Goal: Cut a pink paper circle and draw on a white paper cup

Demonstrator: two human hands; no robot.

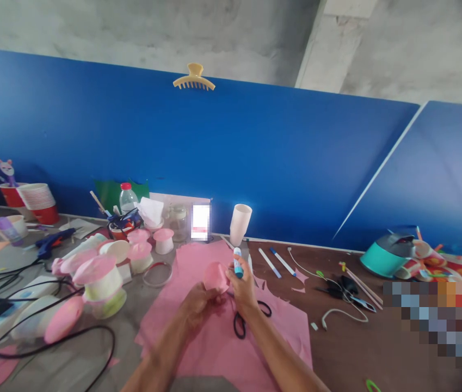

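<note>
My left hand (204,302) is closed on a rounded piece of pink paper (215,276), held up over a large pink paper sheet (182,321). In my right hand (245,283) is a glue stick (238,262) with a white and blue barrel, upright between the fingers close to the paper's right edge. A pair of scissors (239,325) with black handles lies on the sheet under my right wrist; its blades are partly hidden. Behind my hands stand stacked white paper cups (240,224).
Pink-topped paper cups (96,277), a glue gun (53,242) and black cables (108,340) crowd the left. Two markers (283,262), a white cord (331,316) and a teal container (383,258) lie to the right. A blue partition (231,147) closes off the back.
</note>
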